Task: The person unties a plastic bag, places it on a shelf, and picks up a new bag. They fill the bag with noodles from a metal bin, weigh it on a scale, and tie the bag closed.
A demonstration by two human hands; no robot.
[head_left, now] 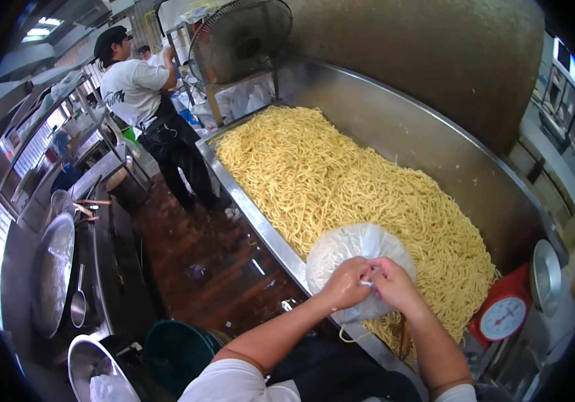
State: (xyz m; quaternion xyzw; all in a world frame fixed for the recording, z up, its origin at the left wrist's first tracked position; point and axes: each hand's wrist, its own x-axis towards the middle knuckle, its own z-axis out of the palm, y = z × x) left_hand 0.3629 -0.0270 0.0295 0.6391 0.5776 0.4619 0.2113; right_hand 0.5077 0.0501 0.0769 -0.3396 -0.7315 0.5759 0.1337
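A filled, rounded clear plastic bag (pixel 331 258) rests at the near edge of a long metal tray (pixel 250 214) heaped with yellow noodles (pixel 361 181). My left hand (pixel 348 285) and my right hand (pixel 392 283) meet over the bag, fingers closed on its gathered top. A bit of white plastic shows between the fingertips. What fills the bag looks pale and is hard to make out through the plastic. A few noodle strands hang over the tray's rim below my hands.
A red dial scale (pixel 502 315) with a metal pan stands at the right. At the upper left a person (pixel 136 87) stands near a large fan (pixel 240 40). Lower left are a green bin (pixel 173 355), a metal bowl (pixel 83 355) and a large wok (pixel 56 275). The floor looks wet.
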